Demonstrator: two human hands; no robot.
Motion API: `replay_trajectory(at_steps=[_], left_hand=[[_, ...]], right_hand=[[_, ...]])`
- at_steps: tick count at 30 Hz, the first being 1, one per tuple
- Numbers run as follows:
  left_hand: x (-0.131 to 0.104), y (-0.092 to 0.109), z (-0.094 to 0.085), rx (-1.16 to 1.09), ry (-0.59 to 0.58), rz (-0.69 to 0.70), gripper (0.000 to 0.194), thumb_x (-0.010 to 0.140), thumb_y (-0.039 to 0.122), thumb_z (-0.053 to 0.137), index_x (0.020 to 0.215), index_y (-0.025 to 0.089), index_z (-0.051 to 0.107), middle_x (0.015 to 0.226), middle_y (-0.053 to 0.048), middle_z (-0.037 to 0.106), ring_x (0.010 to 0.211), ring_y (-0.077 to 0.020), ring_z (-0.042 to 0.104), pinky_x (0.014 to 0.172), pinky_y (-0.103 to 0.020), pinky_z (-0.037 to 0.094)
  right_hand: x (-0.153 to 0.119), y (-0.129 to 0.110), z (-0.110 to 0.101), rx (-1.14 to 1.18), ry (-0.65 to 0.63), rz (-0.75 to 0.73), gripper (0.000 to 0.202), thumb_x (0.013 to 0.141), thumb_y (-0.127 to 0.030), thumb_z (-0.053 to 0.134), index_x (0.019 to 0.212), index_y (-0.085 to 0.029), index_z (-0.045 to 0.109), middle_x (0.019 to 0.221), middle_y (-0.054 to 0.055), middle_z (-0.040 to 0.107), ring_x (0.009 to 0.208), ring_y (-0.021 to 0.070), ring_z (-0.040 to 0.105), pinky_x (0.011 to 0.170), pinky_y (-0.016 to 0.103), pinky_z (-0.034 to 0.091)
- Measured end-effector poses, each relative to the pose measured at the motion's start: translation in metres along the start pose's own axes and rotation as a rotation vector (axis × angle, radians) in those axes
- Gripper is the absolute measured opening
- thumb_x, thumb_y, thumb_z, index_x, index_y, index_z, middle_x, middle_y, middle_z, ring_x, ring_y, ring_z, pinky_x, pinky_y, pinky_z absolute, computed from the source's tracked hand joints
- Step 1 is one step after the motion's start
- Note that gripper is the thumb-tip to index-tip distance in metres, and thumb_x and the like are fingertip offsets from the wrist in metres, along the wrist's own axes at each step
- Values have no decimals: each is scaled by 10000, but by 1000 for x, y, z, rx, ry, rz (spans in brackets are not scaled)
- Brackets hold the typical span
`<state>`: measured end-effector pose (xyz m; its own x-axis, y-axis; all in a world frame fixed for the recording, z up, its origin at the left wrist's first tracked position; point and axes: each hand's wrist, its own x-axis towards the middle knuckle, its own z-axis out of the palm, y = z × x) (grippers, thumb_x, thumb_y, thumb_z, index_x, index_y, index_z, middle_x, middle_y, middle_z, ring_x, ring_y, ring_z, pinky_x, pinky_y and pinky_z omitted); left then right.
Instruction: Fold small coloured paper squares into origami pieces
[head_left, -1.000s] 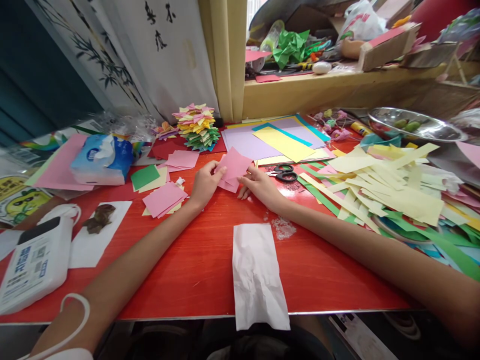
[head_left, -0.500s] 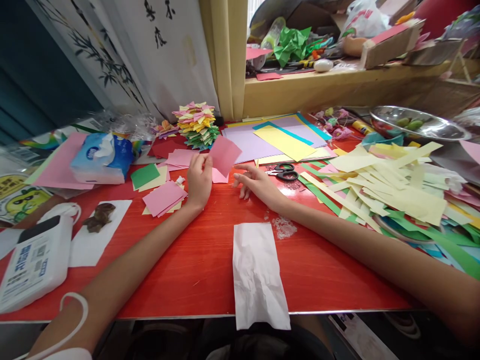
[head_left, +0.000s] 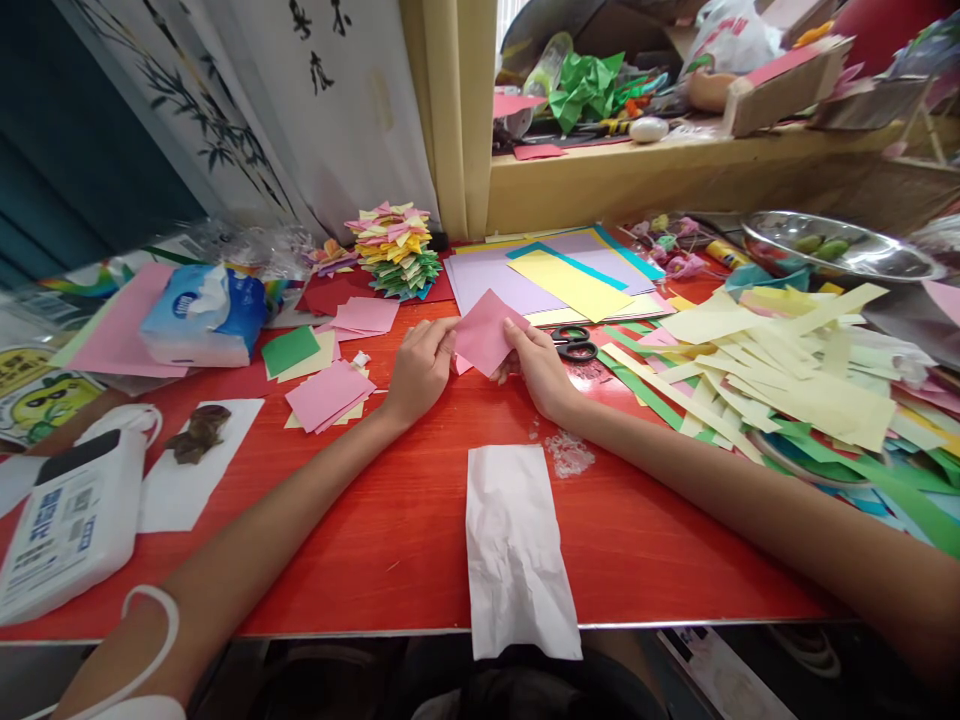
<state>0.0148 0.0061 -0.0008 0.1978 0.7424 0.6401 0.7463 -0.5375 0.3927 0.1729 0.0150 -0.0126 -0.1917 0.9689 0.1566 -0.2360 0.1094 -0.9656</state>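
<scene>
**Pink square in both hands, over a crowded red desk**

I'm seeing a glossy red desk (head_left: 360,545) with faint wood grain. Behind it: a white curtain (head_left: 292,150) printed with bamboo and characters, and a yellowish ledge (head_left: 645,190) piled with clutter, including crumpled green paper (head_left: 586,85).

Pink paper square (head_left: 490,333) is above the mid-desk, flat, matte, turned corner-up. Left hand (head_left: 422,368) pinches its left corner; right hand (head_left: 541,372) grips the right corner, thumb on top. More pink shows under its lower left edge; can't tell whether it's a separate sheet.

Scissors (head_left: 577,347), black-handled, just beyond the right hand. Right side: loose heap of pale yellow and green strips (head_left: 795,375), shiny steel bowl (head_left: 892,262) behind. Left side: neat pink stack (head_left: 328,397), soft blue tissue pack (head_left: 199,325). Spiky folded-paper tower (head_left: 397,255) at back. Creased white sheet (head_left: 519,550) overhangs the front edge.
</scene>
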Motion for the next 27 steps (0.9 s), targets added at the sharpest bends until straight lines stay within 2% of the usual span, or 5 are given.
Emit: replay_trajectory(at_steps=[4,11,16,21,27], left_hand=[[0,1,0,40,-6,69,216,863,287,417,945,190,591,822,-31,562,831,-163,492,801,-307,389],[2,2,-3,-43,112,-45,242,843,349,450,992,207,579,944,-46,485,921,-155,481,854,-294,393],[1,3,-3,-104,44,-46,200,834,349,467,933,202,559,894,-32,541,860,-151,501,798,-283,403],[1,1,-4,-149,-28,-90,227,854,328,419,709,192,527,703,-4,530,692,-132,479,680,-266,387],[2,-2,-4,-191,-3,-118,230,837,314,446,663,187,529,692,-3,551,717,-135,488,684,-259,390]], right_hand=[[1,-2,1,2,20,18,269,809,-394,449,708,-157,526,534,1,562,446,97,525,439,209,421],[-6,-7,2,-180,-153,68,264,760,-222,399,514,-156,469,436,2,520,377,82,454,421,208,368],[-8,-7,3,-335,-179,66,277,727,-203,432,453,-171,408,345,-26,429,364,71,400,432,200,336],[-5,-5,2,-162,-100,53,227,775,-304,437,617,-162,516,555,-6,561,510,104,522,524,220,430],[-1,-1,-2,-118,-60,-71,254,802,-367,460,860,-183,625,864,10,625,823,118,559,752,226,444]])
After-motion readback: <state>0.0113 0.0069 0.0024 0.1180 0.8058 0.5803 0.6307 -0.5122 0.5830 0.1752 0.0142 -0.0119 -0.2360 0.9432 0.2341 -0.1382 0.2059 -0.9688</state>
